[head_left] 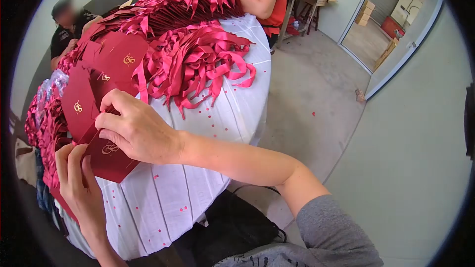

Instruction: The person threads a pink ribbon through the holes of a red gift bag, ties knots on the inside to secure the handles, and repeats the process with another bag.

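Note:
A dark red folded paper piece with a gold monogram (118,168), perhaps a gift bag or an envelope, is held up over the near left part of the table. My right hand (143,128) closes on its upper edge, thumb and fingers bent. On its left edge the fingers of my left hand (76,180) are curled and pinching. The inside of the piece and my fingertips are partly hidden. Just beyond my hands lie more dark red pieces with gold monograms (79,89), overlapping each other. Beside them is a heap of crimson ribbons (193,64).
A white-covered round table (183,188) carries small red dots and long rows of ribboned red pieces (173,15). A person in red (260,0) sits across at the back; another in black (67,34) is at the left. An open doorway (386,20) stands at right.

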A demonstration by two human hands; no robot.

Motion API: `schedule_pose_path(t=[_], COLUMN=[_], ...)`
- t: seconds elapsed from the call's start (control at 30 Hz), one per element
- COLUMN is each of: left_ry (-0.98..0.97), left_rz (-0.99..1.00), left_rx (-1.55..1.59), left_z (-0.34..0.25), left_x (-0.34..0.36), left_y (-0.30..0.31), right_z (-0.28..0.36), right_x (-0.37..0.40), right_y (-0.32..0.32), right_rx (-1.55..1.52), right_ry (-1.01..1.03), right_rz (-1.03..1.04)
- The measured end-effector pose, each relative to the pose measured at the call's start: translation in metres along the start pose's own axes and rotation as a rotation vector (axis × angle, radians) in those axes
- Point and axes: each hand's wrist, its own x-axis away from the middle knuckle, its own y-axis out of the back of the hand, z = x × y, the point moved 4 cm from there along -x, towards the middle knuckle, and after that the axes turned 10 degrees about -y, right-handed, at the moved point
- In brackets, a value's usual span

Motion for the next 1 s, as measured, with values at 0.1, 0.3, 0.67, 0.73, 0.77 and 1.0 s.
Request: schedule_pose_path(t=[0.1,0.3,0.67,0.73,0.77,1.0], left_ry=[0.083,0.254,0.544,0.524,0.558,0.658], left_rz=[0.011,0.127,-0.065,-0.105,-0.122,-0.188], left_rx=[0.113,0.343,0.737,0.757,0.775,0.724], left_z=[0.005,0.022,0.078,0.091,0.094,0.104], left_x=[0.002,0.003,0.04,0.047,0.049,0.057], left_y=[-0.004,0.0,-0.024,-0.025,-0.025,-0.024], right_z=[0.0,0.0,-0.061,-0.07,-0.075,-0.088], right_x=[0.0,0.0,-0.024,-0.015,-0.009,-0.002], right_y=[-0.001,0.0,0.06,0.065,0.065,0.061], right_rx=[0.004,-0.042,0.436,0.726,0.853,0.997], right_ry=[-0.001,0.007,-0.229,-0.357,-0.401,-0.369], right_rz=[-0.002,0.021,0.057,0.256,0.354,0.456])
